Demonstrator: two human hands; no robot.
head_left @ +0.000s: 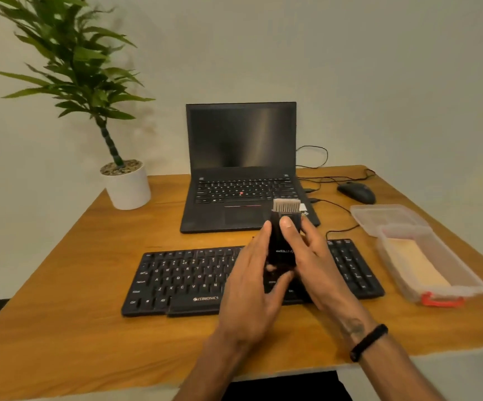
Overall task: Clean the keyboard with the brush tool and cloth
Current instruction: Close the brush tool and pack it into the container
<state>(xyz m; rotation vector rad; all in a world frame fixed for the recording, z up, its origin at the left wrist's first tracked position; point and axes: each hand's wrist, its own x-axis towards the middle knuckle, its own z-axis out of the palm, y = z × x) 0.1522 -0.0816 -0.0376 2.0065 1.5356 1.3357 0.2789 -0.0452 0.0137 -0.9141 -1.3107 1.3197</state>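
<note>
A black keyboard (182, 279) lies flat on the wooden desk (61, 328) in front of me. Above its right half I hold the black brush tool (283, 244) upright, its pale bristles pointing up and away. My left hand (252, 287) grips the tool's left side and lower end. My right hand (309, 256) holds its right side, thumb pressed on the front near the bristles. A beige cloth (417, 264) lies inside the clear plastic box (477, 287) at the right.
An open black laptop (240, 169) stands behind the keyboard. A potted plant in a white pot (127, 189) is at the back left. A black mouse (357, 192) with cables sits at the back right. The box's clear lid (385, 215) lies behind the box.
</note>
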